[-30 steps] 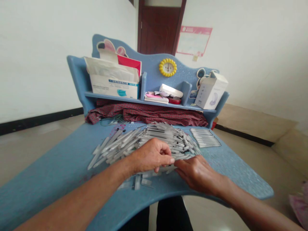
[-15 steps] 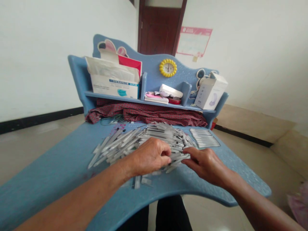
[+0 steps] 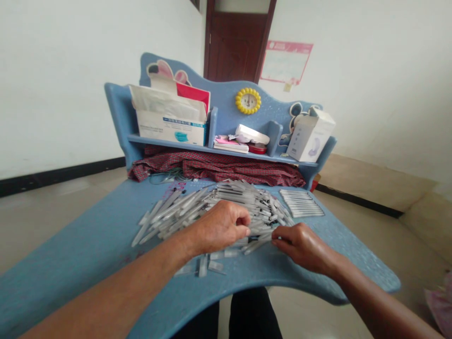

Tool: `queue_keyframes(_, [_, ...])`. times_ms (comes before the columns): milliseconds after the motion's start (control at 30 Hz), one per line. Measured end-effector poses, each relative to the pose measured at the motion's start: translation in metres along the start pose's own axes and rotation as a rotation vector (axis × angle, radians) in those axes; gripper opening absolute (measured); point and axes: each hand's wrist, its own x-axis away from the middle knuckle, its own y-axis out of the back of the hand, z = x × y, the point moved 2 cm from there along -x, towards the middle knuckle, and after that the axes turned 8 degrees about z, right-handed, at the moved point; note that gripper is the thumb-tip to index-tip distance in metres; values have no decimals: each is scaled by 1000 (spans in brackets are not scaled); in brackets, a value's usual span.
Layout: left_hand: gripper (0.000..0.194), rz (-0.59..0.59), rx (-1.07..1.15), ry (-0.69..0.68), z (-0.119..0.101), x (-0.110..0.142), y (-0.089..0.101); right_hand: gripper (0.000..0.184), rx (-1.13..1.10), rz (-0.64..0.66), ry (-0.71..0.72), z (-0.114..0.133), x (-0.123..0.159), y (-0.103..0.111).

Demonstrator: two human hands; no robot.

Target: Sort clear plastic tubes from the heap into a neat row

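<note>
A loose heap of thin grey-white sticks (image 3: 197, 207) covers the middle of a blue desk (image 3: 88, 240). My left hand (image 3: 219, 228) rests on the heap's near edge with its fingers curled down around some of the sticks. My right hand (image 3: 305, 247) lies just to the right, its fingers pinched on the end of a stick (image 3: 257, 244) at the heap's front. A few short clear pieces (image 3: 206, 266) lie on the desk below my left wrist. To the right, a neat row of aligned sticks (image 3: 302, 202) lies flat.
The desk's back shelf holds a box of face masks (image 3: 169, 125), a pile of papers (image 3: 231, 143), a white carton (image 3: 310, 134) and a small yellow clock (image 3: 248, 100). A red checked cloth (image 3: 219, 169) lies under the shelf. A dark door (image 3: 235, 40) stands behind.
My right hand has moved from under the left hand out to the right and closed its fingers on a stick at the heap's front. The left hand has barely moved.
</note>
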Motion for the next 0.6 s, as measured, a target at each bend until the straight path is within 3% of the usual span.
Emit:
queue_keyframes(100, [11,-7,11,-5,0,0,1,21,-177,9,-16,-12,7,10])
queue_keyframes(267, [11,-27,15,3,0,1,3,26,-452,-20,-160,-36,24,24])
queue_keyframes(600, [10,-67,-45,-27,-3,4,6,34,-638,-213,-200,-54,51,49])
